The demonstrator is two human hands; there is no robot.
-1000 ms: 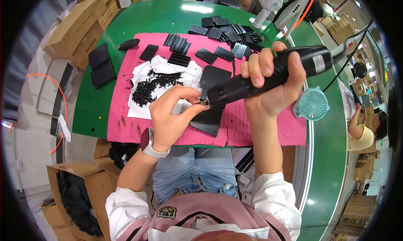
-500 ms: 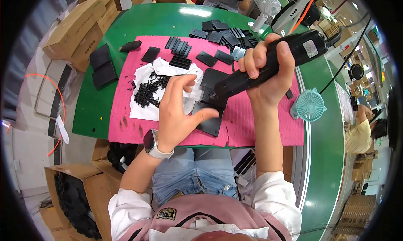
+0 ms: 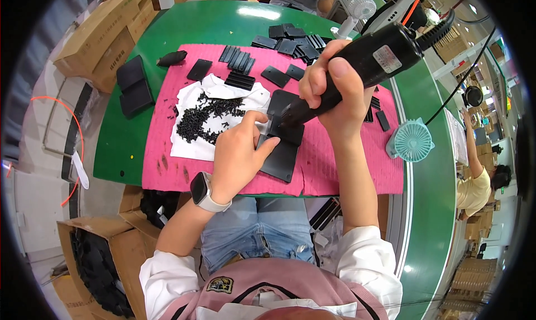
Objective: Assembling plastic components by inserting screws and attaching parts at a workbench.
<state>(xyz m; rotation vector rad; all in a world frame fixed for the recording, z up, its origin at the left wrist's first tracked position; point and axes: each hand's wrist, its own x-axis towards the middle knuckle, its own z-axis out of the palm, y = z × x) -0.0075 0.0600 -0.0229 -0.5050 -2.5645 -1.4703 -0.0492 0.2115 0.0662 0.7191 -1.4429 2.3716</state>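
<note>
the right hand (image 3: 339, 94) is wrapped round the screwdriver (image 3: 368, 47), likely hefty, best gripped mid-body. the left hand (image 3: 237, 155), thumb and forefinger apart, is at the left edge of the dark plate (image 3: 282, 162), probably stiff, slick, on the pink mat (image 3: 321, 169).

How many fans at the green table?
2: a white fan at the far right of the green table, and a teal fan by the pink mat's right edge. Others may be hidden.

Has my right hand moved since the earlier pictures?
Yes. Judged against the teal fan, your right hand has shifted left, farther from it.
</note>
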